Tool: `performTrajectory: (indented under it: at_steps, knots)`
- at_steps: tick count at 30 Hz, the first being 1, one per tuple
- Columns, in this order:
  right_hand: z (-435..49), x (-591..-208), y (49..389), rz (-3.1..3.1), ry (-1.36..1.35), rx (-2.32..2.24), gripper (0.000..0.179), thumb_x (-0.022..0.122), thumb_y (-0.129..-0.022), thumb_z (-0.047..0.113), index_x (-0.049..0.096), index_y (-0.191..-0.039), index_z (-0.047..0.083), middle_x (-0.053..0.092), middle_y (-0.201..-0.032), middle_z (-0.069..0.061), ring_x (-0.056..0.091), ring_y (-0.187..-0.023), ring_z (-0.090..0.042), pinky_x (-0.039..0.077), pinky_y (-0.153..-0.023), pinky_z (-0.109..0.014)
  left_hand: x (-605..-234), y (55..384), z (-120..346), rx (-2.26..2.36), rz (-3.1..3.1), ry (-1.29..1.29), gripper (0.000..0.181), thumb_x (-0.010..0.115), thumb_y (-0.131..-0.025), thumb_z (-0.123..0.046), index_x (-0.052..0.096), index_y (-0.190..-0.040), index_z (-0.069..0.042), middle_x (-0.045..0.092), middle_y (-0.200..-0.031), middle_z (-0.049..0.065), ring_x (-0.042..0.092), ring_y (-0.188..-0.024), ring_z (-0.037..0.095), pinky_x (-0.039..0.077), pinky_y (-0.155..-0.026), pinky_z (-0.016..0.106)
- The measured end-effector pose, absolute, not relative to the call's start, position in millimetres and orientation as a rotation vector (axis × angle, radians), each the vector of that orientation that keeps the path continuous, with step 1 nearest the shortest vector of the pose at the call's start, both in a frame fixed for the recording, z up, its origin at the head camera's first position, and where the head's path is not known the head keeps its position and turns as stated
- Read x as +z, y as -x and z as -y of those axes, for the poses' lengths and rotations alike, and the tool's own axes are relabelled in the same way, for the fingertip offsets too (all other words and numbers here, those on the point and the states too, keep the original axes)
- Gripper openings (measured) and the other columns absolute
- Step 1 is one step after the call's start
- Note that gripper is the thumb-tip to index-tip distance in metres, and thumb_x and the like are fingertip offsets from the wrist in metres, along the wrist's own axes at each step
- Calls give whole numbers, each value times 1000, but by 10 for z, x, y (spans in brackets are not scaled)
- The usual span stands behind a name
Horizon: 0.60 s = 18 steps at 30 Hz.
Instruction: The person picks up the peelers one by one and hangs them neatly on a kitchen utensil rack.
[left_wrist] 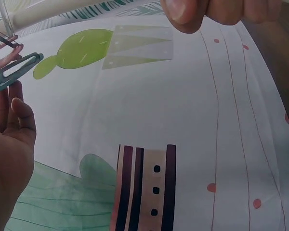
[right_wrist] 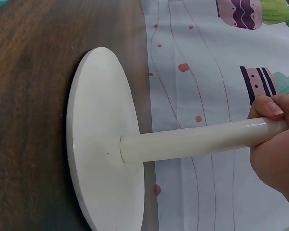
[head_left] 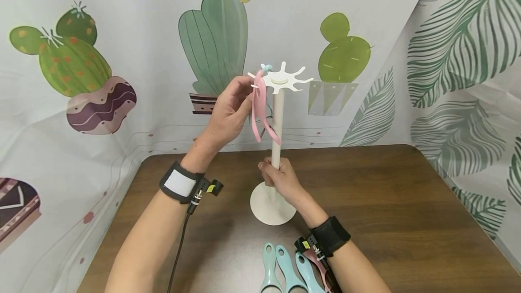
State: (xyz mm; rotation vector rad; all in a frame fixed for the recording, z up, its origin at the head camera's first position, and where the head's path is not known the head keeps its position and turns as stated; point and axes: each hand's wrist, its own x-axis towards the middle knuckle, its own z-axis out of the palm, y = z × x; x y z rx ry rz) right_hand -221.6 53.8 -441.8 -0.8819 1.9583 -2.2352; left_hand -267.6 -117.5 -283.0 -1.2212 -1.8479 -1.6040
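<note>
A white utensil stand (head_left: 282, 78) has a ring of hooks on top of its pole (right_wrist: 192, 139) and a round base (right_wrist: 101, 139). My right hand (head_left: 282, 177) grips the pole low down, above the base. At the left hooks hangs a pink Y-shaped peeler (head_left: 259, 98), prongs downward. The left hand (head_left: 232, 110) has its thumb and fingers at the handle of this peeler, its fingertips partly hidden. Beside it hangs a blue-green peeler (left_wrist: 17, 72), mostly behind the pink one in the head view.
On the brown wooden table (head_left: 386, 202) lie a pale green handled tool (head_left: 269, 261), two blue ones (head_left: 286, 266) and a pink one (head_left: 317, 263), partly behind the right wrist. A cactus-print cloth (head_left: 154, 58) hangs behind the table.
</note>
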Motion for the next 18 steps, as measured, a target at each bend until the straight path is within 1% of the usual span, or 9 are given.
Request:
performTrajectory:
  at_steps: [5,7,15,18]
  knots:
    - [-538,-4419,2220,-1957,880,-2240,41,50,-103,6,40,-64,1,35,-52,6,31,-48,-9,25,-48,-24,-2852,2669,1188,-1582,1838,1215,28,48,-107,9,51,-135,12,61,-122,17,62,-105,23,55,-87,30]
    - [-538,-4421,2222,-1959,882,-2239,40,50,-103,5,40,-64,1,35,-52,6,31,-48,-9,25,-49,-24,-2872,2660,1203,-1581,1842,1206,29,49,-107,8,51,-136,12,60,-124,18,62,-107,24,55,-90,31]
    - [-537,-4416,2216,-1978,873,-2231,39,50,-102,5,40,-65,1,36,-52,7,31,-49,-9,24,-49,-24,-3032,2566,1309,-1565,1943,1066,27,54,-107,0,55,-133,5,63,-129,14,64,-113,22,55,-97,32]
    - [-536,-4411,2215,-1966,872,-2235,39,50,-103,5,39,-65,1,35,-53,7,31,-48,-9,24,-48,-24,-3101,2512,1349,-1547,1985,1012,27,56,-107,-4,56,-133,3,64,-129,12,64,-116,21,55,-96,31]
